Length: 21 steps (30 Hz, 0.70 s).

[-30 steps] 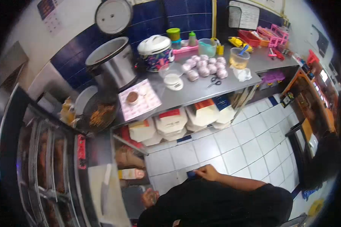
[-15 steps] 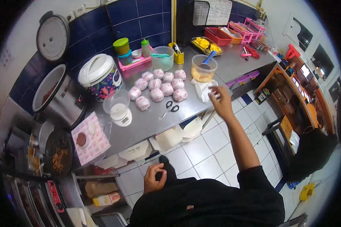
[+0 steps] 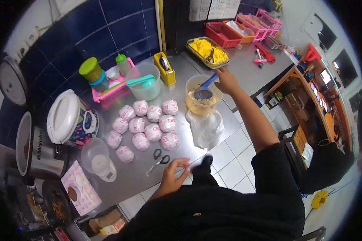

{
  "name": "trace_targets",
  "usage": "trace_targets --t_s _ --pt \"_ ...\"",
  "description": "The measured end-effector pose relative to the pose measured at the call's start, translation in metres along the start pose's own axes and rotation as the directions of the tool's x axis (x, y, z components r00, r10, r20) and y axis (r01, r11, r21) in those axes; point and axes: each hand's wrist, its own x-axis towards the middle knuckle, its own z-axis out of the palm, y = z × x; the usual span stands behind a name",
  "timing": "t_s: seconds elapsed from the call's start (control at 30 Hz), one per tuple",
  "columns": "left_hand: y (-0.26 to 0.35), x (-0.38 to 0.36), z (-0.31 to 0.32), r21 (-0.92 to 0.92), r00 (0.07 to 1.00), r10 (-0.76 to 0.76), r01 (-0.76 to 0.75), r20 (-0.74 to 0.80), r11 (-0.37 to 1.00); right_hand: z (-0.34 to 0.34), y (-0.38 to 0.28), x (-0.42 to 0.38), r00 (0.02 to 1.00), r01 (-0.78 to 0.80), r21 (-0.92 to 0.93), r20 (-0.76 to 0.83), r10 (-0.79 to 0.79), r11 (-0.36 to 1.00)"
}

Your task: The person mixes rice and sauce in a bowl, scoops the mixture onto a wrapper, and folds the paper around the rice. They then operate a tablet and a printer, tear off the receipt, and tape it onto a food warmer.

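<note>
My right hand (image 3: 226, 81) is closed around the handle end of a blue ladle (image 3: 207, 83). The ladle's bowl is inside a clear plastic tub (image 3: 192, 105) with a yellowish, chunky liquid. Against the tub's near side lies a crumpled clear plastic bag (image 3: 207, 127). My left hand (image 3: 174, 176) hovers in front of the counter's edge, fingers loosely bent and apart from the thumb, with nothing visible in it. Closest to it are black-handled scissors (image 3: 161, 160). Several round, paper-wrapped bundles with red print (image 3: 152, 132) sit grouped on the steel counter (image 3: 128, 176).
A tray of yellow food (image 3: 207, 48) stands behind the tub, beside a yellow tape dispenser (image 3: 165, 68). Leftward are a clear container with a turquoise scoop (image 3: 142, 80), a white-lidded rice container (image 3: 64, 116), a scale (image 3: 108, 172) and a large steel cooker (image 3: 48, 148).
My right hand has moved from above the plastic bag to the ladle and taken its handle. My left hand has come up and right, its fingers opening. The view has shifted closer to the counter.
</note>
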Motion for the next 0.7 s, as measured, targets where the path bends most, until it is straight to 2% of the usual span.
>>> trace_targets --t_s 0.03,0.07,0.13,0.17,0.23,0.27,0.3,0.33,0.37,0.4,0.47,0.5,0.53,0.6,0.63,0.7 --pt "-0.001 0.019 0.013 -0.096 0.999 -0.032 0.031 -0.012 0.995 0.012 0.006 0.01 0.985 0.0 0.029 0.171 -0.005 1.0" --pt "-0.008 0.035 0.027 -0.177 0.997 -0.079 0.073 -0.025 0.982 0.026 0.011 0.017 0.98 0.018 0.043 0.198 -0.026 0.999" --pt "-0.009 0.07 0.053 -0.121 0.992 -0.113 0.105 -0.06 0.987 0.019 -0.005 0.03 0.929 0.256 -0.282 0.337 -0.154 0.925" --pt "-0.011 0.088 0.07 -0.126 0.985 -0.141 0.129 -0.095 0.984 0.005 -0.016 0.029 0.881 0.426 -0.394 0.385 -0.275 0.814" --pt "-0.017 0.125 0.105 -0.323 0.924 -0.285 0.196 -0.256 0.926 0.01 -0.016 0.029 0.811 0.525 -0.287 0.454 -0.37 0.801" --pt "-0.019 0.143 0.116 -0.321 0.912 -0.304 0.21 -0.276 0.923 0.012 -0.015 0.027 0.75 0.585 -0.2 0.504 -0.429 0.786" --pt "-0.021 0.162 0.127 -0.403 0.864 -0.368 0.218 -0.344 0.889 0.011 -0.013 0.023 0.732 0.602 -0.177 0.512 -0.45 0.779" --pt "-0.023 0.179 0.133 -0.484 0.807 -0.428 0.207 -0.406 0.85 0.01 -0.012 0.021 0.76 0.628 -0.209 0.371 -0.533 0.75" --pt "-0.024 0.196 0.136 -0.492 0.789 -0.441 0.207 -0.427 0.846 0.008 -0.012 0.022 0.761 0.648 -0.244 0.223 -0.609 0.721" --pt "-0.026 0.212 0.138 -0.553 0.742 -0.496 0.204 -0.451 0.808 0.005 -0.012 0.026 0.739 0.673 -0.23 0.23 -0.633 0.703" --pt "-0.027 0.229 0.143 -0.621 0.668 -0.563 0.19 -0.486 0.761 0.002 -0.013 0.032 0.695 0.717 -0.297 0.379 -0.611 0.631" --pt "-0.025 0.233 0.145 -0.633 0.676 -0.563 0.181 -0.476 0.752 0.007 -0.011 0.033 0.626 0.763 -0.267 0.53 -0.572 0.589" --pt "-0.025 0.236 0.145 -0.642 0.687 -0.558 0.171 -0.466 0.747 0.009 -0.005 0.036 0.608 0.778 -0.251 0.531 -0.59 0.576" --pt "-0.029 0.235 0.145 -0.658 0.674 -0.567 0.157 -0.474 0.736 0.005 0.007 0.045 0.426 0.84 -0.018 0.643 -0.637 0.543" --pt "-0.03 0.234 0.146 -0.675 0.677 -0.567 0.14 -0.468 0.724 0.0 0.007 0.048 0.403 0.853 -0.006 0.643 -0.652 0.522" --pt "-0.029 0.239 0.152 -0.671 0.635 -0.585 0.138 -0.504 0.728 -0.009 0.008 0.05 0.257 0.836 0.081 0.817 -0.517 0.543"
